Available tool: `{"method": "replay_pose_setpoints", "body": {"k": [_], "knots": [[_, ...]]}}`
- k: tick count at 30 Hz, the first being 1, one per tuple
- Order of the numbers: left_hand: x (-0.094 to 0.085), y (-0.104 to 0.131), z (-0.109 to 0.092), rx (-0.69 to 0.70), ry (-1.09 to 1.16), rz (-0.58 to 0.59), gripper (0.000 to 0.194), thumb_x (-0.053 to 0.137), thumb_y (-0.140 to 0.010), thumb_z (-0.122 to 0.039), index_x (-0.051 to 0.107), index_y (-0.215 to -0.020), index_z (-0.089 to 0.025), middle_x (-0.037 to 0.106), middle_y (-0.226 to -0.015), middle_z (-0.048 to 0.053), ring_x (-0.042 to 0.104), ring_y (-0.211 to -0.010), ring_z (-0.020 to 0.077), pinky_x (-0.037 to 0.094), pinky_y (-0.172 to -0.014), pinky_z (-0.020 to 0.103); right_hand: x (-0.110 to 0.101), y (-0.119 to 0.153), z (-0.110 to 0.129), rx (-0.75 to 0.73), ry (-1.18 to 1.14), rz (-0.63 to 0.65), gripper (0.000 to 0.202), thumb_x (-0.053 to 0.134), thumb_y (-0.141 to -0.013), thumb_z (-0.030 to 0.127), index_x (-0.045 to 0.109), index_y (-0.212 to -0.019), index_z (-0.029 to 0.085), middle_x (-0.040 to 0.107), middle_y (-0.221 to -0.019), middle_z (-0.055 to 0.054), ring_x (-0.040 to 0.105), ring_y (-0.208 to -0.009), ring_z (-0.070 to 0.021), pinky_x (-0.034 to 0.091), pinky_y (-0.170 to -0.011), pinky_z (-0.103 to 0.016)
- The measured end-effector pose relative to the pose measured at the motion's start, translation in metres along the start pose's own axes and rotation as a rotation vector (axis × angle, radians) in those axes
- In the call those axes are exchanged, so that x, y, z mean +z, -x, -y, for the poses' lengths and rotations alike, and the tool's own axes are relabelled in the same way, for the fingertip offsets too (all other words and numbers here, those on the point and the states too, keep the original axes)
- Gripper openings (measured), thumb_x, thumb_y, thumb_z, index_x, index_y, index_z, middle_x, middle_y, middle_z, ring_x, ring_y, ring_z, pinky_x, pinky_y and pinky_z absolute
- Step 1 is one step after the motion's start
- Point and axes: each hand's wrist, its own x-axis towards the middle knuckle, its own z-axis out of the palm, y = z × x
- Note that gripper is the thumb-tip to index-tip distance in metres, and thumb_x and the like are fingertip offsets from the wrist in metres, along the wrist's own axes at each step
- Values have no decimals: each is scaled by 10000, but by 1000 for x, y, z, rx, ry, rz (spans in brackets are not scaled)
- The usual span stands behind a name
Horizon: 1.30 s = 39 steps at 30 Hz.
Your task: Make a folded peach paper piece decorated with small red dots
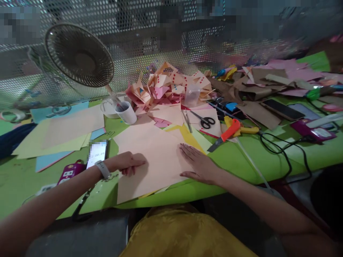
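A large sheet of pale peach paper lies on a green-covered table in front of me, with yellow sheets showing from beneath it. On the sheet's left part is my left hand, its index finger stretched out along the surface and its other fingers curled. My right hand rests flat at the right side of the same sheet, fingers spread. Neither hand grips anything. Beyond the paper lie black-handled scissors. An orange-handled cutter knife is to the right of my right hand.
A fan stands at the back left, near a white mug. Folded peach and pink paper pieces are heaped at the back. A lit phone lies left; black cables coil at right. More coloured sheets lie left.
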Motion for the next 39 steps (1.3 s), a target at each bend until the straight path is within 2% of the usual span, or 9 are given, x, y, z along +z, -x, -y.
{"method": "replay_pose_setpoints", "body": {"k": [4, 8, 12, 17, 23, 28, 33, 36, 39], "knots": [[-24, 16, 38, -31, -54, -18, 656, 629, -655, -800, 627, -471, -170, 500, -371, 34, 420, -340, 121, 317, -409, 258, 0, 1, 0, 2, -1, 3, 926, 367, -938, 698, 196, -1572, 46, 216, -1619, -204, 163, -1521, -296, 229, -1232, -476], [-38, 29, 49, -31, -27, -89, 595, 701, -614, -753, 609, -493, -177, 534, -361, 35, 481, -335, 142, 361, -412, 243, -6, -3, -1, 5, -20, 30, 890, 370, -938, 696, 313, -1536, 39, 269, -1600, -215, 223, -1505, -305, 255, -1222, -466], [-25, 36, 36, 32, 102, -153, 494, 729, -669, -663, 654, -652, -175, 713, -583, 84, 642, -479, 179, 391, -439, 212, -22, -22, 0, 97, -29, 10, 704, 442, -952, 621, 478, -1456, 130, 432, -1530, -179, 389, -1424, -325, 344, -1166, -500], [3, 35, 25, 133, 211, -86, 479, 754, -664, -637, 597, -674, -184, 738, -674, 73, 691, -602, 185, 464, -519, 214, -40, -57, 2, 367, 48, 24, 652, 655, -858, 523, 520, -1380, 157, 572, -1336, -186, 557, -1211, -370, 528, -898, -481], [3, 35, 20, 206, 261, -58, 501, 725, -681, -671, 616, -704, -183, 721, -663, 51, 676, -599, 172, 492, -558, 233, -58, -69, -9, 440, -57, 123, 678, 746, -756, 554, 567, -1298, 188, 624, -1198, -143, 655, -981, -306, 488, -739, -340], [5, 35, 8, 191, 314, 38, 528, 717, -702, -681, 676, -761, -157, 757, -730, 104, 686, -607, 172, 466, -540, 224, -62, -62, -27, 464, -457, 123, 676, 760, -757, 463, 557, -1330, 167, 652, -884, -43, 604, -758, -201, 401, -623, -275], [34, 36, -7, 226, 706, 172, 634, 658, -740, -728, 712, -1070, -189, 765, -1030, 135, 729, -836, 214, 529, -678, 281, -62, -49, -15, 570, -1148, -48, 669, 772, -747, 405, 536, -1315, 141, 540, -686, 51, 496, -584, -106, 359, -536, -231], [52, 30, -16, 375, 1035, 101, 577, 642, -769, -712, 682, -1059, -215, 715, -1187, 118, 668, -1096, 248, 527, -916, 371, -64, -41, 13, 614, -1431, -54, 717, 796, -728, 380, 497, -1351, 188, 647, -829, 3, 555, -604, -107, 402, -523, -229], [57, 21, -22, 411, 1207, -88, 379, 718, -788, -568, 646, -871, -205, 728, -959, 49, 682, -916, 184, 534, -927, 364, -61, -33, 39, 580, -1525, 51, 742, 816, -708, 376, 488, -1352, 209, 677, -846, 7, 601, -594, -107, 465, -537, -234]]}}
